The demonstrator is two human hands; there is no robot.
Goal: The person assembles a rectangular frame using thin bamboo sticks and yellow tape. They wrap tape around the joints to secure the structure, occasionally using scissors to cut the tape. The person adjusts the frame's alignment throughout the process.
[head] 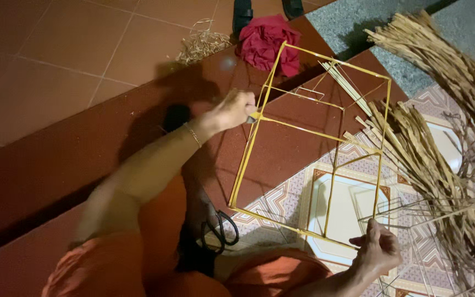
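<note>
Yellow box frame [309,143] spanning both hands, left hand [236,110] gripping its far edge, right hand [377,247] pinching near corner

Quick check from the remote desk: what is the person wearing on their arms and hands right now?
Both hands are bare, no gloves. The left hand has a thin gold-coloured bracelet at the wrist, and the forearm is uncovered. The right hand shows no ring or band that I can make out, and its forearm is also uncovered. Orange clothing sits beneath the arms.
</note>
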